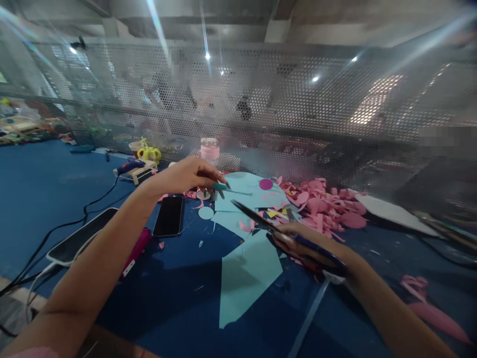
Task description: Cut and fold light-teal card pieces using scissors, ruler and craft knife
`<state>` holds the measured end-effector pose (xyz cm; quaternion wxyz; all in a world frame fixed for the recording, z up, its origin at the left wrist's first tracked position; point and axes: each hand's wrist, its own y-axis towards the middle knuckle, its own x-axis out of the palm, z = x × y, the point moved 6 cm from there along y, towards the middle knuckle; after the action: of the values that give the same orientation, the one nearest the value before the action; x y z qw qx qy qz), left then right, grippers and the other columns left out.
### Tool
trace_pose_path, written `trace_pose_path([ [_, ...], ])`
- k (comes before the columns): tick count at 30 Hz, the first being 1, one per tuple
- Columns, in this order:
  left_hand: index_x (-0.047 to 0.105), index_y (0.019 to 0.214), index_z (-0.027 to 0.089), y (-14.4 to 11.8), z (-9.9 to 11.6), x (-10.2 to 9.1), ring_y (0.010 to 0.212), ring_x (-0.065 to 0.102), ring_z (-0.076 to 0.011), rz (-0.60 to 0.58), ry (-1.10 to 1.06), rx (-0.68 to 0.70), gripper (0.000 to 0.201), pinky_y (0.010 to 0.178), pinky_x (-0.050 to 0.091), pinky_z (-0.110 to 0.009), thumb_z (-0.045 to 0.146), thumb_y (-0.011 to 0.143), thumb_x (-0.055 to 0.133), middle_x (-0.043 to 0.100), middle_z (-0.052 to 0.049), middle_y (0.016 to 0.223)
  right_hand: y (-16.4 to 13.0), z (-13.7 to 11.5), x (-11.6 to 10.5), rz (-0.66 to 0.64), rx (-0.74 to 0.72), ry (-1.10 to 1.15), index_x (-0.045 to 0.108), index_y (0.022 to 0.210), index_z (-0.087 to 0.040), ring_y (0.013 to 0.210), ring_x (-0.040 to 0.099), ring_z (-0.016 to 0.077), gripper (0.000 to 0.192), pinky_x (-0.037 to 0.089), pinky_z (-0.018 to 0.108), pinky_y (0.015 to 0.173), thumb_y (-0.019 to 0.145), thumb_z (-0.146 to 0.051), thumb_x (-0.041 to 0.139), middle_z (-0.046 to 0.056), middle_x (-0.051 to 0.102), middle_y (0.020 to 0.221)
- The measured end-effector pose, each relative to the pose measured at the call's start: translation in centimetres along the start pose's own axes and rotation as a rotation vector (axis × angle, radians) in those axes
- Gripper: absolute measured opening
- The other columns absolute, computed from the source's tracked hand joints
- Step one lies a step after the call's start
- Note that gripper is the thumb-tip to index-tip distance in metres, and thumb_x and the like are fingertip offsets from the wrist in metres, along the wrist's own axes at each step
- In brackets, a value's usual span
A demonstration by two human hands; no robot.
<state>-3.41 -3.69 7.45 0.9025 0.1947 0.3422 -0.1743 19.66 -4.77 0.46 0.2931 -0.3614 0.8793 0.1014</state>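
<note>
Blue tabletop (40, 169): spread out under everything, its far left stretch carrying clutter.
White-edged phone (84, 236): lies at the near left with a pale cable plugged in, presumably parked there to charge.
Corded blue tool (130, 165): rests on a small wooden stand (140, 174) farther off, probably to keep its tip off the table.
Magenta object (138, 246): partly hidden beneath the left forearm, so I can't tell what it is.
Dark phone (168, 216): flat, screen up, just left of the paper, likely set aside within reach.
Left hand (190, 176): raised over the far side, fingertips closed on a small teal piece (219, 187), a light pinch that leaves most of its edge free.
Pale blue disc (206, 213): flat beside the far sheets, below that hand.
Light blue paper (249, 278): one cut sheet lies near, others farther off, all between the hands, handy for either.
Scissors (257, 218): blades over the paper, tips toward the left hand; how far they part I can't tell.
Right hand (298, 238): wrapped around the dark handles, seemingly for control.
Pink scraps (316, 206): heaped at the far right, apparently pushed clear of the working spot.
White sheet (398, 214): beyond the heap, rightward.
</note>
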Motion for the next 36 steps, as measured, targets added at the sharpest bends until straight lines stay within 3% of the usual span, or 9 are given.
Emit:
trace_pose_path([
  [2,0.066,0.101,0.015,0.4,-0.1,0.2,0.077,0.064,-0.0144,0.087,-0.082,-0.005,0.025,0.068,0.048,-0.024,0.018,0.077,0.057,0.07,-0.005,0.086,0.3,1.0,0.0,0.083,0.038,0.204,0.051,0.06,-0.018,0.038,0.034,0.0064,0.042,0.027,0.021,0.036,0.074,-0.058,0.054,-0.004,0.043,0.048],
  [5,0.064,0.097,0.012,1.1,-0.3,1.3,0.086,0.064,-0.0163,0.208,-0.214,0.005,0.024,0.073,0.049,-0.026,0.01,0.074,0.058,0.068,-0.008,0.093,0.8,1.9,-0.8,0.36,0.025,0.49,0.054,0.067,-0.019,0.038,0.04,0.007,0.031,0.031,0.02,0.036,0.074,-0.048,0.061,-0.004,0.048,0.05],
  [8,0.06,0.099,0.012,1.7,-0.4,3.3,0.081,0.065,-0.0161,0.234,-0.377,0.005,0.028,0.071,0.051,-0.029,0.008,0.072,0.058,0.067,-0.009,0.093,0.9,1.2,-1.4,0.563,-0.08,0.603,0.055,0.066,-0.018,0.042,0.048,0.0088,0.025,0.039,0.021,0.04,0.068,-0.04,0.07,-0.003,0.052,0.05],
  [11,0.058,0.098,0.012,2.0,-0.1,5.5,0.079,0.065,-0.0165,0.234,-0.508,0.017,0.027,0.069,0.052,-0.029,0.01,0.072,0.059,0.067,-0.009,0.088,0.8,0.5,-1.3,0.657,-0.1,0.668,0.06,0.07,-0.018,0.044,0.052,0.0097,0.025,0.043,0.022,0.042,0.065,-0.04,0.071,-0.002,0.057,0.054],
  [15,0.056,0.099,0.013,2.1,0.1,8.0,0.08,0.064,-0.0166,0.24,-0.613,0.035,0.028,0.071,0.053,-0.029,0.012,0.071,0.06,0.065,-0.008,0.088,0.6,0.5,-0.6,0.716,-0.07,0.704,0.066,0.081,-0.015,0.047,0.052,0.0092,0.03,0.043,0.021,0.04,0.064,-0.039,0.071,0.001,0.062,0.065],
  [19,0.053,0.104,0.015,1.9,-0.3,9.5,0.079,0.062,-0.0147,0.295,-0.592,0.032,0.033,0.071,0.054,-0.03,0.011,0.071,0.059,0.061,-0.008,0.098,0.8,0.9,-0.2,0.721,-0.109,0.739,0.066,0.074,-0.015,0.044,0.047,0.0074,0.024,0.039,0.019,0.039,0.065,-0.036,0.071,-0.002,0.056,0.055],
  [26,0.05,0.104,0.017,1.7,-0.6,10.2,0.079,0.06,-0.0142,0.358,-0.507,0.045,0.034,0.069,0.055,-0.031,0.016,0.072,0.062,0.054,-0.006,0.105,1.3,1.1,0.1,0.715,-0.155,0.784,0.059,0.058,-0.015,0.039,0.039,0.005,0.028,0.029,0.019,0.035,0.06,-0.038,0.074,-0.003,0.051,0.047],
  [36,0.052,0.101,0.016,1.4,0.0,10.6,0.078,0.061,-0.014,0.356,-0.49,0.049,0.028,0.071,0.055,-0.032,0.013,0.073,0.057,0.058,-0.007,0.099,1.2,1.1,0.1,0.72,-0.189,0.75,0.061,0.06,-0.015,0.041,0.041,0.0054,0.025,0.028,0.02,0.038,0.063,-0.037,0.072,-0.002,0.055,0.05],
])
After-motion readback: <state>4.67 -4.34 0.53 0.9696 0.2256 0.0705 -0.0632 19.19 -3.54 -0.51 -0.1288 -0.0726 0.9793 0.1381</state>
